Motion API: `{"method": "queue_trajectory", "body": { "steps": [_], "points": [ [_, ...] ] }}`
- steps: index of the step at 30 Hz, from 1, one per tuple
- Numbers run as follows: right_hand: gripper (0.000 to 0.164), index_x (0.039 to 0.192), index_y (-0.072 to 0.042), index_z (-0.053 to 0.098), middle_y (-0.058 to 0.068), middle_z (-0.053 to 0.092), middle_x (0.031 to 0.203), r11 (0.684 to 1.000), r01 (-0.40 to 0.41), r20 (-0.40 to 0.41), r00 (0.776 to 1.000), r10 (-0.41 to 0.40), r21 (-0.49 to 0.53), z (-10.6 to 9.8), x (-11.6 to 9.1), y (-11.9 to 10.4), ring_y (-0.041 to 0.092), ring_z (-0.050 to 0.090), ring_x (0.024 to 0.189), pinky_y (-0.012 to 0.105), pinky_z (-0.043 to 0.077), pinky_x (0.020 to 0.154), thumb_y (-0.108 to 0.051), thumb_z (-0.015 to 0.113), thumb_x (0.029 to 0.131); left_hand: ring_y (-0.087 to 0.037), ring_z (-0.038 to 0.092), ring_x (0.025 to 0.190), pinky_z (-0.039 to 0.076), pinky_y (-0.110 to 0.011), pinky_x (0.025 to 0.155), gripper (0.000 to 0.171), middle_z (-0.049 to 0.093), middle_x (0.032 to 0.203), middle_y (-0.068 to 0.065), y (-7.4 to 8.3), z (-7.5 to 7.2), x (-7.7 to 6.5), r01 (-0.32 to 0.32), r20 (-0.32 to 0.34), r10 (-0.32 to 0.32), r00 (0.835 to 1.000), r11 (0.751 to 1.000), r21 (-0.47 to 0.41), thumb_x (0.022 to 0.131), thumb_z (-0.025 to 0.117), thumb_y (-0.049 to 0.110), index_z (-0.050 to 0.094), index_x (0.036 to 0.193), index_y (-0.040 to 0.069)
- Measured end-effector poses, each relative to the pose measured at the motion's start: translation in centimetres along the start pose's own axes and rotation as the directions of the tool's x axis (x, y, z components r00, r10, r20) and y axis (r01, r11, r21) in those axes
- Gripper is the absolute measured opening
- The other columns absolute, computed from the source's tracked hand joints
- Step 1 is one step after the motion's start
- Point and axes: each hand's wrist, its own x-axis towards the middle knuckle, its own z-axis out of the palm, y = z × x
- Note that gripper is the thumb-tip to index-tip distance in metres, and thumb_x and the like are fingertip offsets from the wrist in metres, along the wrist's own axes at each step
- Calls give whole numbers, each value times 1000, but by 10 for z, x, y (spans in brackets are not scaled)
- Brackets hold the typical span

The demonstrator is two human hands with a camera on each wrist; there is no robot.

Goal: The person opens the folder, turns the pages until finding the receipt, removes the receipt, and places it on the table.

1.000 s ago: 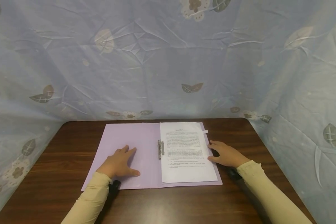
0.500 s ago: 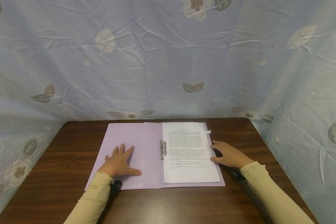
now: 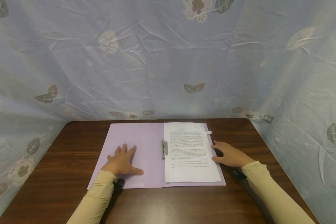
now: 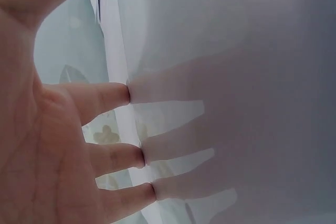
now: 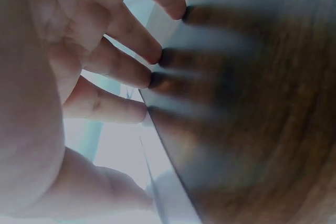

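A lilac folder [image 3: 149, 140] lies spread flat on the table, with a metal clip [image 3: 164, 149] near its spine. White printed sheets [image 3: 189, 174] cover most of its right half. My left hand [image 3: 121, 161] rests on the bare left cover, fingers spread; in the left wrist view the fingertips [image 4: 143, 157] touch the glossy surface. Beside the folder's right edge is my right hand [image 3: 231, 154]. Its fingertips [image 5: 153, 55] rest on the wood in the right wrist view, one right at the folder's edge, and the thumb lies over the edge near the sheets. Neither hand grips anything.
The dark brown wooden table [image 3: 168, 205] extends around the folder. A pale blue curtain [image 3: 162, 74] with leaf and flower prints hangs behind and along both sides. A small white tab [image 3: 208, 132] sticks out at the folder's upper right edge.
The head view has shifted slightly, so folder and hands appear a little further right. My left fingers have spread wider on the cover; the right hand keeps its place at the folder's edge.
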Motion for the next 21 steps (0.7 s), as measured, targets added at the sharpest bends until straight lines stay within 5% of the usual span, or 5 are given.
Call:
{"method": "queue_trajectory", "body": {
  "steps": [13, 21],
  "points": [
    [49, 142, 3, 56, 25, 56, 144, 991, -75, -248, 964, 100, 108, -19, 50, -5, 45, 54, 132, 62, 44, 107, -27, 60, 103, -65, 13, 147, 15, -89, 102, 127, 17, 162, -40, -2, 1, 4, 10, 5, -10, 1000, 1000, -10, 64, 88, 70, 34, 161, 6],
    [43, 141, 2, 59, 25, 60, 131, 994, -82, -210, 973, 96, 77, -20, 96, -11, 39, 60, 116, 58, 48, 102, -21, 56, 105, -66, 14, 147, 17, -90, 101, 127, 18, 162, -40, 1, 1, 1, 1, -9, -1, 1000, 1000, 11, 64, 87, 70, 35, 161, 7]
  ]
}}
